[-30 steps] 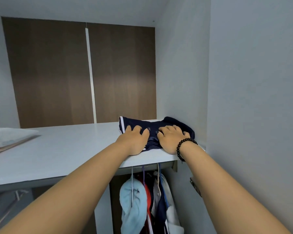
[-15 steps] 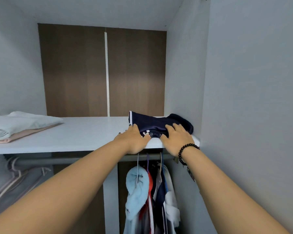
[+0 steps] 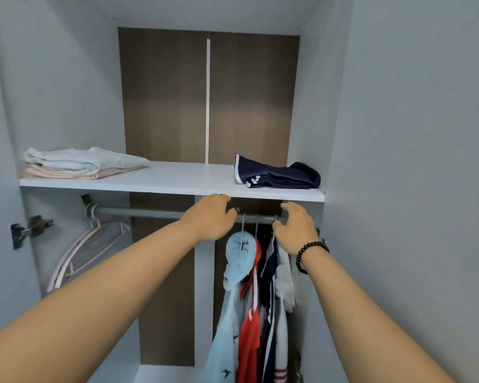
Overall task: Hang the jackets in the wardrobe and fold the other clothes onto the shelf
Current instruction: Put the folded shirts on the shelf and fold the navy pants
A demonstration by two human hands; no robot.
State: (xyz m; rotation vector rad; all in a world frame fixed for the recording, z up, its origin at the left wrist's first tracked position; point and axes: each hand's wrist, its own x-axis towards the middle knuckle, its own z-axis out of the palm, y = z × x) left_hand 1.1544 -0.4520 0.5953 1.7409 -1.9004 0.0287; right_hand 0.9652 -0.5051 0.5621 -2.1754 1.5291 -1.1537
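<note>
Step in hand, by judgement: placement of the folded navy garment [image 3: 277, 175] on the shelf [image 3: 177, 181] appears finished; both hands off it and below the shelf edge. Left hand [image 3: 209, 218] at about 6 o'clock of the view centre, fingers loosely curled, holding nothing, knuckles just under the shelf lip. Right hand [image 3: 297, 228] at about 5 o'clock, fingers relaxed and spread, empty, in front of the rail [image 3: 138, 212]; contact with the rail cannot be told. Beaded bracelet [image 3: 309, 254] on the right wrist.

Navy garment: dark blue with white trim, folded into a low bundle, lying flat at the 3 o'clock end of the shelf, near the side wall, slightly rumpled at its far end. Second folded stack, pale blue over peach [image 3: 80, 165], at the 9 o'clock end, well apart from the navy one.

Hanging jackets [image 3: 252, 299] bunched on the rail at 6 o'clock: light blue, red, navy, white. Empty hangers [image 3: 94, 241] at 8 o'clock.

Next move, likely: withdraw arms, fetch any remaining garment. If a jacket, free hanger needed from the 8 o'clock group; if not, fold and set in the open middle of the shelf.
</note>
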